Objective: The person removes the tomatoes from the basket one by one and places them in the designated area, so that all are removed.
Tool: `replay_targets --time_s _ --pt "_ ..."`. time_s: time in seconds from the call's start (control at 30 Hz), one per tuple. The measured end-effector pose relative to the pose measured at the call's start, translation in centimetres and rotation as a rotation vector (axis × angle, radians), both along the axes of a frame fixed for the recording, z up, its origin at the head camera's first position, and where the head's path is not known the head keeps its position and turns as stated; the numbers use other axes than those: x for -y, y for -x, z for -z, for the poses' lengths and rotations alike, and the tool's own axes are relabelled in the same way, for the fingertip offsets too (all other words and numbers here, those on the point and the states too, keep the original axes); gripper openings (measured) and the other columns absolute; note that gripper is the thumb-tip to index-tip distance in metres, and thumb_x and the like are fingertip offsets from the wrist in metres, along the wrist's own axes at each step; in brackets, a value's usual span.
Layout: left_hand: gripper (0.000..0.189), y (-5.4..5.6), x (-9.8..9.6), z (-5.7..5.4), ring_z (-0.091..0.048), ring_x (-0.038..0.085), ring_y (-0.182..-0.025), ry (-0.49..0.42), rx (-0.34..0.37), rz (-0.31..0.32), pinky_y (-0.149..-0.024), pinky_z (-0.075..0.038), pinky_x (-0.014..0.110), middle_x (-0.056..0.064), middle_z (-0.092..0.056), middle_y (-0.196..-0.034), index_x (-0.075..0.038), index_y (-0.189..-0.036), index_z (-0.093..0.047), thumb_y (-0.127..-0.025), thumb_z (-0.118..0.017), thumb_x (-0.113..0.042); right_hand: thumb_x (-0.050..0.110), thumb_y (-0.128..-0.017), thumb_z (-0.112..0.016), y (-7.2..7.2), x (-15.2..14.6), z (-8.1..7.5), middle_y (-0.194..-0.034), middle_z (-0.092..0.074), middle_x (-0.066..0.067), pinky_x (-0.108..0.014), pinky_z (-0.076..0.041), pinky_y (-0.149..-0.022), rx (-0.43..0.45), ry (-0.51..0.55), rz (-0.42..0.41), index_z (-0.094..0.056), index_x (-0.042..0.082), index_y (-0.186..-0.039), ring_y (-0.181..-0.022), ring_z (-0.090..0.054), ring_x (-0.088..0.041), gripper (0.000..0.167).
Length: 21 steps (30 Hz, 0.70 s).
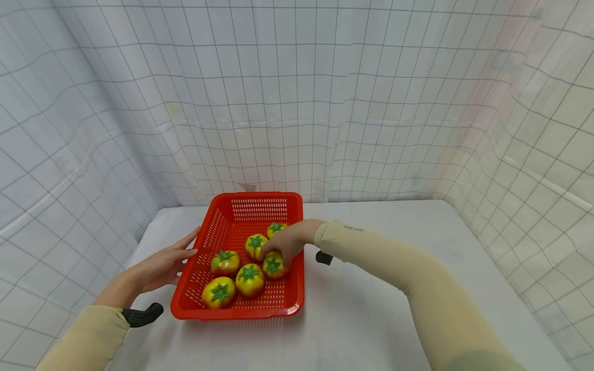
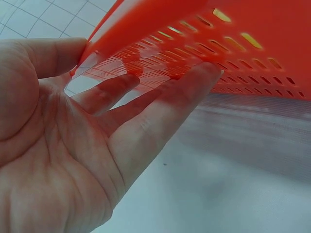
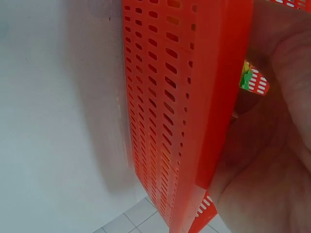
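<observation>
A red plastic basket (image 1: 292, 310) holds several glossy yellow-and-red tomatoes with green star-shaped tops. My right hand (image 1: 290, 242) reaches over the basket's right side, fingers curled over a tomato (image 1: 273, 266). Another tomato (image 1: 256, 246) lies just left of those fingers, and one farther back (image 1: 276, 229) is partly hidden by the hand. In the right wrist view, the basket wall (image 3: 160, 97) hides most of the grip. At the left side, my left hand (image 1: 162, 265) touches the basket; its thumb (image 2: 63, 56) meets the rim and its extended fingers (image 2: 160, 116) rest against the slotted outer wall.
More tomatoes sit at the front of the basket, including one at its near left (image 1: 218, 292). The basket stands on a white table (image 1: 371, 309), whose surface extends to the right. White gridded curtains (image 1: 325, 103) enclose the back and both sides.
</observation>
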<state>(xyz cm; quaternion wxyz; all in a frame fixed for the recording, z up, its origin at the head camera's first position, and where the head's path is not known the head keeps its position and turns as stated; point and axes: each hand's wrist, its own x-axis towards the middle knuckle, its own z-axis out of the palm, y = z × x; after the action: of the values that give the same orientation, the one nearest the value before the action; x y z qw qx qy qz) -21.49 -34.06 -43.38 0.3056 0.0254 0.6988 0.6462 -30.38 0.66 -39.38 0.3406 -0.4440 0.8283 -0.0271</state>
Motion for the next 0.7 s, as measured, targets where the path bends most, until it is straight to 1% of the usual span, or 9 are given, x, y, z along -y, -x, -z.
replay_targets --time_s 0.07,0.2,0.3,0.5,0.7 --pt "0.074 0.01 -0.03 0.01 -0.061 0.031 -0.123 0.001 -0.009 0.006 -0.094 -0.054 0.058 0.027 -0.004 -0.167 -0.038 -0.162 0.012 -0.112 -0.041 -0.032 0.025 -0.089 -0.082 0.1 0.05 0.1 -0.143 -0.05 0.007 -0.037 -0.043 -0.109 -0.004 -0.001 -0.008 -0.054 0.036 -0.148 -0.13 -0.042 -0.018 0.066" --pt "0.074 0.09 -0.09 -0.01 -0.061 0.031 -0.122 0.005 -0.004 -0.008 -0.093 -0.054 0.058 0.026 -0.004 -0.167 -0.039 -0.162 0.011 -0.111 -0.042 -0.032 0.024 -0.089 -0.082 0.27 0.12 0.25 -0.142 -0.05 0.009 -0.036 -0.043 -0.109 0.0 -0.003 -0.029 -0.055 0.036 -0.148 -0.13 -0.042 -0.017 0.065" --pt "0.074 0.08 -0.12 0.0 -0.061 0.031 -0.122 0.005 0.001 -0.019 -0.093 -0.054 0.058 0.025 -0.005 -0.168 -0.04 -0.162 0.01 -0.111 -0.043 -0.032 0.025 -0.089 -0.082 0.31 0.14 0.31 -0.141 -0.051 0.009 -0.036 -0.045 -0.107 0.003 -0.008 -0.033 -0.057 0.037 -0.145 -0.129 -0.042 -0.017 0.063" --pt "0.073 -0.01 -0.07 0.06 -0.061 0.031 -0.122 0.0 -0.006 -0.018 -0.093 -0.054 0.058 0.026 -0.004 -0.167 -0.038 -0.163 0.01 -0.111 -0.042 -0.031 0.025 -0.09 -0.081 0.33 0.23 0.37 -0.139 -0.051 0.008 -0.035 -0.048 -0.103 0.015 -0.02 -0.032 -0.058 0.043 -0.143 -0.126 -0.042 -0.017 0.061" --pt "0.073 -0.01 0.0 0.09 -0.061 0.031 -0.122 -0.004 -0.006 -0.005 -0.093 -0.054 0.059 0.027 -0.005 -0.167 -0.038 -0.162 0.011 -0.112 -0.041 -0.03 0.023 -0.092 -0.078 0.28 0.35 0.38 -0.14 -0.05 0.008 -0.033 -0.049 -0.1 0.016 -0.044 -0.049 -0.057 0.044 -0.143 -0.126 -0.041 -0.017 0.059"
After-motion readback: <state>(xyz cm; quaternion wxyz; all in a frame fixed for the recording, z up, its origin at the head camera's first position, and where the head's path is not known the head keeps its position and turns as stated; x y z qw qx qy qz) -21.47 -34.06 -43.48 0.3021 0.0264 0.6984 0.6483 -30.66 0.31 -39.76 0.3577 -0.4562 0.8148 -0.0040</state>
